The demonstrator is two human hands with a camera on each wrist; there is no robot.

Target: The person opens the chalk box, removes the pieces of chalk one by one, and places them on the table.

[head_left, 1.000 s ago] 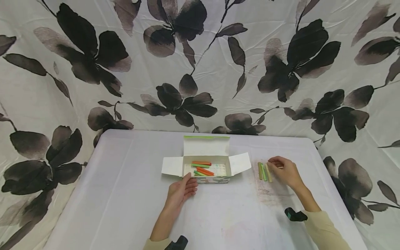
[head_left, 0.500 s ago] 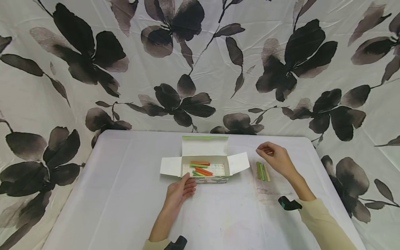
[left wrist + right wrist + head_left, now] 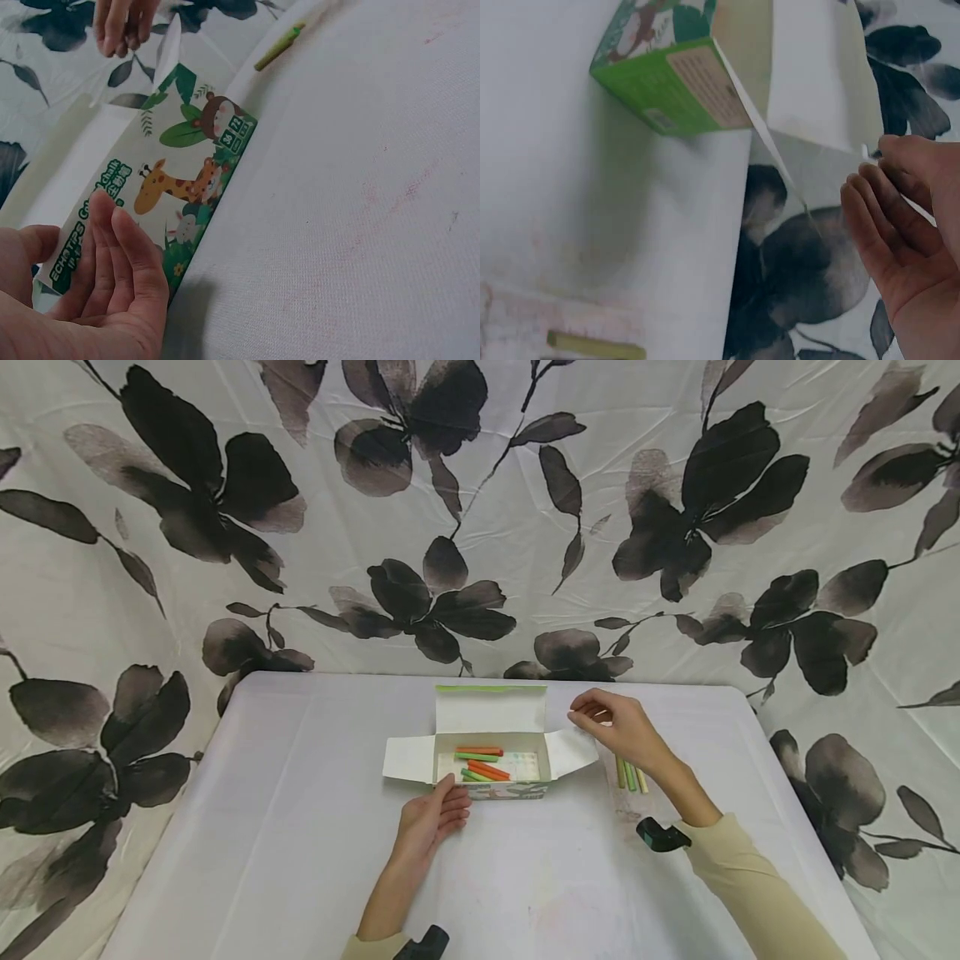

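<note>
An open chalk box (image 3: 517,791) with animal pictures on its front stands mid-table, flaps spread. Several orange and green chalk sticks (image 3: 481,751) lie inside toward its left. My left hand (image 3: 431,822) holds the box at its front left, thumb at the rim and fingers against the printed front panel (image 3: 176,161). My right hand (image 3: 626,731) hovers over the box's right flap (image 3: 564,756), thumb and fingertips pinched together. A small white chalk tip (image 3: 865,151) peeks from that pinch in the right wrist view; the rest is hidden by the fingers.
Right of the box, olive, green and yellowish chalk sticks (image 3: 632,777) lie side by side on the white table (image 3: 300,843), partly behind the right forearm. Chalk smudges mark the cloth around them. A floral curtain (image 3: 450,510) hangs behind the table.
My right hand has lifted from the chalk row on the right and moved left to above the box's right flap. My left hand stays at the box.
</note>
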